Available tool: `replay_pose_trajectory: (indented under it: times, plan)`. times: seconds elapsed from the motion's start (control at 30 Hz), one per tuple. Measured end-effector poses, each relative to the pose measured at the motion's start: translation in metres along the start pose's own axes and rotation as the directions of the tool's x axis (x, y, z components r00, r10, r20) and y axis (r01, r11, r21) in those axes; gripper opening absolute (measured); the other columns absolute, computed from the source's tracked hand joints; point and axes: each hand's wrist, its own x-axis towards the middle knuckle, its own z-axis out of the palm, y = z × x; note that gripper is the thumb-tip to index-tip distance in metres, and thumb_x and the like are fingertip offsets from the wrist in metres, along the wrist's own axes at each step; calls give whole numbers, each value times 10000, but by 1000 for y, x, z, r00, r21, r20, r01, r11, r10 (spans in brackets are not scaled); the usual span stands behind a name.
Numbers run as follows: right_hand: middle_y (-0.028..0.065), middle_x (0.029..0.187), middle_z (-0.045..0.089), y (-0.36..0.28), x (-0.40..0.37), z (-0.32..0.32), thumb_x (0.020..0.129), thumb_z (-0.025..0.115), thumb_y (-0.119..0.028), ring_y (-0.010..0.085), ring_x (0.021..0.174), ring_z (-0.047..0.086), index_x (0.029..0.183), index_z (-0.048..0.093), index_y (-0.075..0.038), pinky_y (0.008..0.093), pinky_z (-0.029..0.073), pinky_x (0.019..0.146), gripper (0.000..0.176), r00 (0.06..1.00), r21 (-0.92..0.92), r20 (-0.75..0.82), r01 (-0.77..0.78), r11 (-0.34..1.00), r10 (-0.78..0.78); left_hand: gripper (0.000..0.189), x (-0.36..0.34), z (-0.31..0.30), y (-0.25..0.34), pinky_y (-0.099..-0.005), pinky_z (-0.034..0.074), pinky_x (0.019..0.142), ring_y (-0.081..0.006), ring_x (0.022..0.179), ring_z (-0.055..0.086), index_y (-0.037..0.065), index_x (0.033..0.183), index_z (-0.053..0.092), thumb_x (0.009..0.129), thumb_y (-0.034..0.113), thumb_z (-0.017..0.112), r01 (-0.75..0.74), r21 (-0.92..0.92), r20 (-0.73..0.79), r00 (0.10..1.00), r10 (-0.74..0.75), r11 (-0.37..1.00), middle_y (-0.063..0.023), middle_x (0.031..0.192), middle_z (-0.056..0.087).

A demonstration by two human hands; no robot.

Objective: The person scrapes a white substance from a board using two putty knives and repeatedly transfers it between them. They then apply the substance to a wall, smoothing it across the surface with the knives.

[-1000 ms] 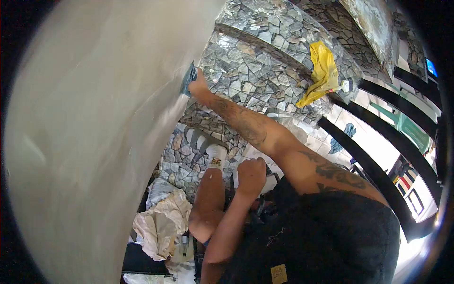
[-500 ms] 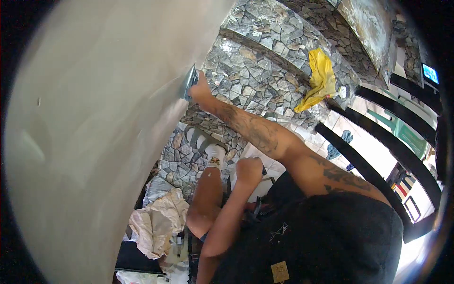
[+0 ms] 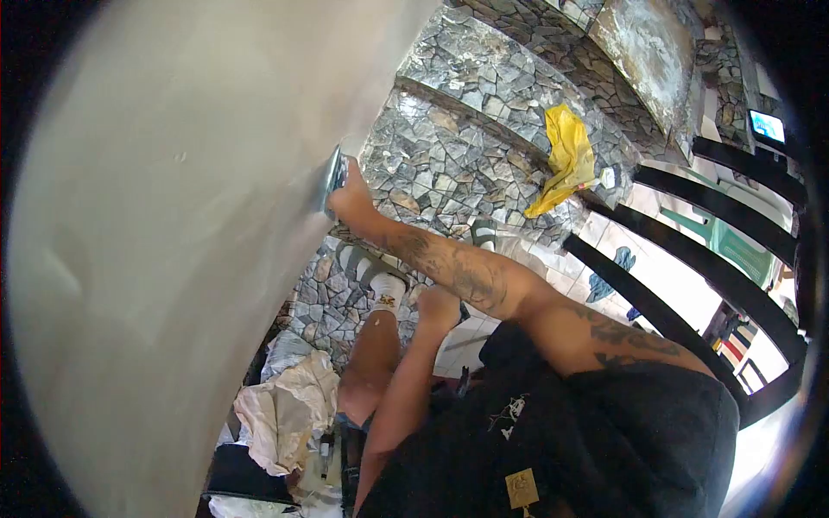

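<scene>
My right hand (image 3: 351, 193) is closed around a metal trowel (image 3: 332, 181), its blade turned edge-on against the smooth beige wall (image 3: 173, 259). The wall's surface shows faint streaks and a small mark. My left hand (image 3: 439, 309) is closed in a fist below my right forearm, in front of my torso and close to my leg. A dark bit shows beside this fist, but what the fingers hold is hidden.
Stone-patterned steps (image 3: 440, 129) run beside the wall, with a yellow plastic bag (image 3: 566, 160) on them. Curved black rails (image 3: 682, 233) rise at the right. A crumpled cream cloth or sheet (image 3: 289, 410) lies at lower left, near a black container (image 3: 250, 473).
My right hand and the trowel have shifted down and slightly left along the wall in view. The left fist remains closed, a little further left. The camera view has moved slightly.
</scene>
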Motion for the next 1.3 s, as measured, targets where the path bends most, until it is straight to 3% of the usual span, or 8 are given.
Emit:
replay_pose_trajectory:
  times: [0.13,0.23,0.43,0.73,0.93,1.03,1.2,1.3]
  plan:
    - [129,854,504,-15,-17,9,606,477,20,226,711,522,1224,321,-51,325,444,594,641,997,-36,-71,25,999,-28,310,6,19,-5,-406,449,771,-325,928,572,50,987,594,750,235,520,-223,-198,-587,807,67,954,-151,994,605]
    - [139,835,526,-28,-30,14,608,486,8,257,701,547,1235,316,-49,343,448,602,652,995,-78,-89,28,997,-35,340,13,26,-15,-397,425,814,-322,1004,525,65,1039,571,779,275,506,-389,-221,-656,738,158,894,-132,1080,569]
    - [194,933,555,-78,-74,22,622,528,-36,338,815,574,1246,318,-50,381,454,681,658,991,-142,-116,53,988,-70,296,0,7,-14,-406,450,772,-302,875,582,68,949,618,713,239,569,-357,-63,-625,742,242,932,-122,943,612]
    - [191,1054,512,-112,-119,35,644,542,38,337,971,530,1254,317,-61,378,422,829,657,977,-116,-146,141,983,-157,253,12,-6,-14,-411,476,693,-299,791,613,54,848,643,646,198,595,-48,158,27,999,45,986,-150,837,625]
    - [207,1109,438,-153,-156,32,633,524,75,405,1043,456,1245,315,-41,425,395,858,658,996,-49,-52,68,997,-70,224,20,-12,-2,-414,493,640,-296,735,634,44,780,660,601,171,611,-33,202,41,999,25,979,-168,766,633]
    - [210,1138,427,-163,-185,29,631,523,86,383,1073,451,1254,324,-30,400,375,896,664,954,20,-1,299,954,-299,206,25,-5,-1,-415,497,613,-320,741,632,31,771,657,610,141,590,-7,189,-30,999,13,982,-191,750,624]
    - [162,1235,405,-201,-244,-29,650,530,84,295,1152,412,1289,323,-37,352,324,961,683,852,460,374,174,871,-368,343,31,-11,-11,-392,488,685,-306,826,613,-6,867,615,641,251,644,-151,-46,-135,980,144,987,-214,842,610]
    - [109,1181,453,-249,-253,-140,654,593,45,235,1091,455,1295,341,-47,358,369,928,695,763,176,622,82,981,-176,353,-13,-57,3,-370,486,704,-263,839,600,0,947,576,690,231,648,-176,-559,-298,955,2,810,-165,905,599]
